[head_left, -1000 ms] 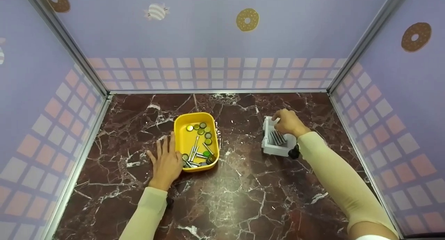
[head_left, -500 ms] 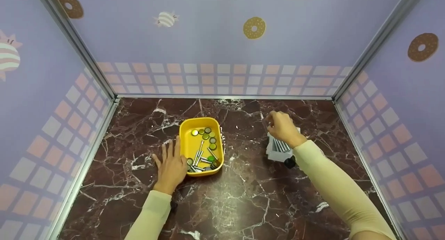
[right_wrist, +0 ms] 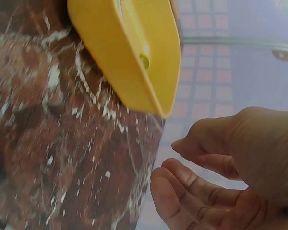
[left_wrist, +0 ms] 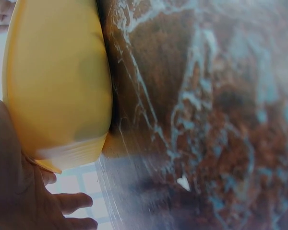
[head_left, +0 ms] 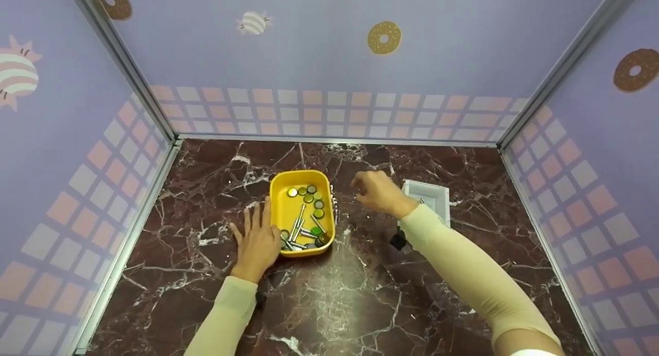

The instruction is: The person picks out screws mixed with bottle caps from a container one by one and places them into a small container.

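Observation:
In the head view my left hand (head_left: 255, 242) rests against the left side of the yellow box (head_left: 285, 206), its fingers straight and spread. The box holds round bottle caps (head_left: 319, 213) and slim silver bolts or screws (head_left: 297, 230). My right hand (head_left: 381, 193) hovers between this box and the light grey box (head_left: 447, 201) on the right. In the right wrist view its fingers are loosely bent, thumb apart from them, with nothing seen between. A few metal pieces (head_left: 421, 200) show inside the grey box; my forearm hides the rest.
Both boxes stand on a dark red marbled tabletop (head_left: 329, 304). Lilac panels with metal edge strips enclose it at the back (head_left: 319, 47), left and right. A black wrist camera (head_left: 398, 241) hangs under my right wrist.
My right hand has moved left, out of the grey box and towards the yellow one. My left hand stays against the yellow box. The head view has shifted slightly.

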`<action>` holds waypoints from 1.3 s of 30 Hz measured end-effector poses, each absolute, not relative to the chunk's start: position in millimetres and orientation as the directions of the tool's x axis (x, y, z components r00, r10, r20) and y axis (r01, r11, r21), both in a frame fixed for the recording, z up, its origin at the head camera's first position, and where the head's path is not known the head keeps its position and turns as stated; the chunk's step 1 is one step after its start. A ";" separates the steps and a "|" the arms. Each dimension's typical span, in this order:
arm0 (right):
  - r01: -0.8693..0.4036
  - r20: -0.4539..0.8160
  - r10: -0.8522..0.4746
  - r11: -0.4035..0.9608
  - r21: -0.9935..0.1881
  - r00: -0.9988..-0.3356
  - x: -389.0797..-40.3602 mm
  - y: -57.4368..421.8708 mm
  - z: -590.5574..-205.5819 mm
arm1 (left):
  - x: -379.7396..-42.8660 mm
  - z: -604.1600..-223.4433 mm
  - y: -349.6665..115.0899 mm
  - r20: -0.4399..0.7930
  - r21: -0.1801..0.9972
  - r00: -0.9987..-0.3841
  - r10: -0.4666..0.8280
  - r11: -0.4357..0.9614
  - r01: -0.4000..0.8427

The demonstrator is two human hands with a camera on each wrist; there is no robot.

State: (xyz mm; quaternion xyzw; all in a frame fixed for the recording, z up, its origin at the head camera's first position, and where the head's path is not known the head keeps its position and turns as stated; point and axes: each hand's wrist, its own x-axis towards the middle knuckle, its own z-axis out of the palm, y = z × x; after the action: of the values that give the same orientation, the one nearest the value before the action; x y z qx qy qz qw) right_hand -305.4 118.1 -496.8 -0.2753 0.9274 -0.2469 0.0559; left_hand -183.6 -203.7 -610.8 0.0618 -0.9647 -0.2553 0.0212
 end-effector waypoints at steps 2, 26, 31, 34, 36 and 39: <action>-0.479 0.004 -0.549 0.727 -0.492 -0.836 -305.9 106.8 -497.4 | -183.5 -611.2 -203.9 0.010 0.496 -0.991 -0.130 0.861 -0.108; -0.829 -0.333 -0.812 0.543 -0.132 -0.479 -287.5 -38.0 -535.6 | -185.1 -612.0 -204.7 0.016 0.501 -0.994 -0.111 0.861 -0.088; -0.832 -0.390 -0.774 0.554 -0.035 -0.499 -280.3 -50.4 -537.4 | -185.4 -611.9 -203.7 0.010 0.500 -0.995 -0.100 0.862 -0.082; -0.832 -0.396 -0.764 0.554 0.000 -0.509 -277.7 -55.1 -540.0 | -183.8 -612.6 -203.7 0.001 0.497 -0.995 -0.102 0.863 -0.088; -0.839 -0.400 -0.762 0.543 0.036 -0.510 -278.6 -58.3 -544.6 | -183.0 -613.0 -204.2 0.000 0.498 -0.994 -0.106 0.863 -0.092; -0.851 -0.386 -0.772 0.519 0.077 -0.506 -291.1 -63.7 -567.0 | -183.0 -612.8 -205.3 0.007 0.499 -0.994 -0.107 0.862 -0.090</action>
State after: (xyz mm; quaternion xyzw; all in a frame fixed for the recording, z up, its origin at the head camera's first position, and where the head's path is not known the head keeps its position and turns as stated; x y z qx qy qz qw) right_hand -291.1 -63.7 -567.0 -0.4728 0.8580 0.1294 0.1534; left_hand -183.0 -205.3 -612.8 0.0511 -0.9647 -0.2579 0.0172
